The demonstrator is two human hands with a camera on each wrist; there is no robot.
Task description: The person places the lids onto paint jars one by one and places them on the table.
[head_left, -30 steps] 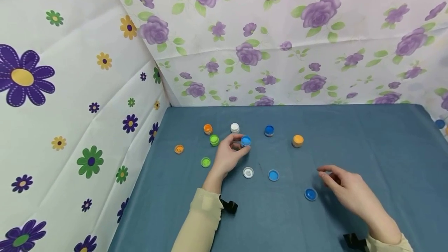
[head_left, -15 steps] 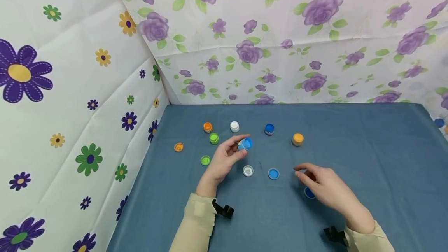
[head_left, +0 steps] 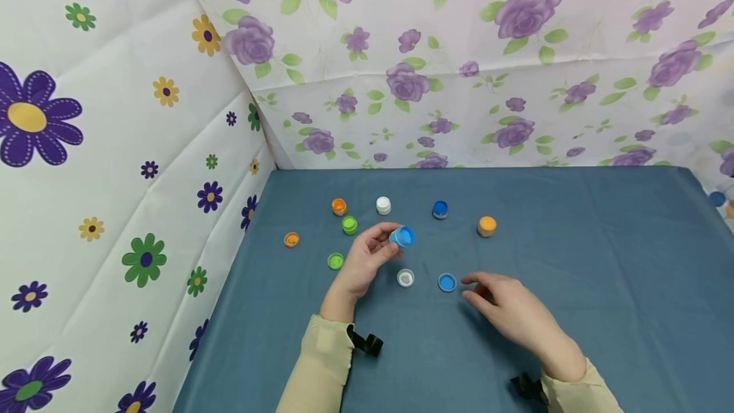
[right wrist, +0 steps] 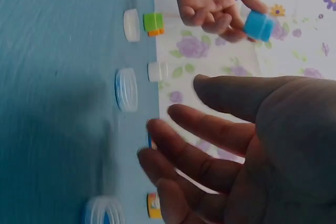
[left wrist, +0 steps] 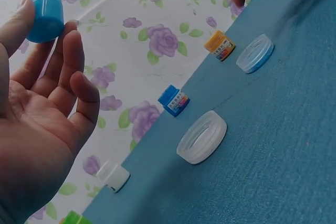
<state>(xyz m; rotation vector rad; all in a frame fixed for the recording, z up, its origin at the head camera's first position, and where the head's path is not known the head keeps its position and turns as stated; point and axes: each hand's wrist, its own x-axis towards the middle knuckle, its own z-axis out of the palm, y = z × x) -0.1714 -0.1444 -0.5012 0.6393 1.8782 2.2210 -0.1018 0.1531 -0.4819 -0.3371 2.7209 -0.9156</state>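
My left hand (head_left: 364,258) pinches a small light-blue paint pot (head_left: 403,236) between thumb and fingers, held above the table and tilted so its uncovered top faces the head camera. In the left wrist view the same paint pot (left wrist: 47,17) shows at upper left. Nothing is held by my right hand (head_left: 510,308); its thumb and fingers are apart, close beside a light-blue lid (head_left: 447,282) lying on the cloth. The right wrist view shows that lid (right wrist: 126,90) below the relaxed fingers. A white lid (head_left: 405,278) lies left of it.
Paint pots in orange (head_left: 339,206), green (head_left: 350,225), white (head_left: 383,205), dark blue (head_left: 439,210) and yellow-orange (head_left: 487,227) stand towards the back. An orange lid (head_left: 291,239) and a green lid (head_left: 335,261) lie at left. Flowered sheets (head_left: 344,69) hang behind the blue cloth (head_left: 602,260).
My right hand has moved left, past the dark-blue lid to the light-blue lid. My left hand has tilted the light-blue paint pot towards the right and still holds it.
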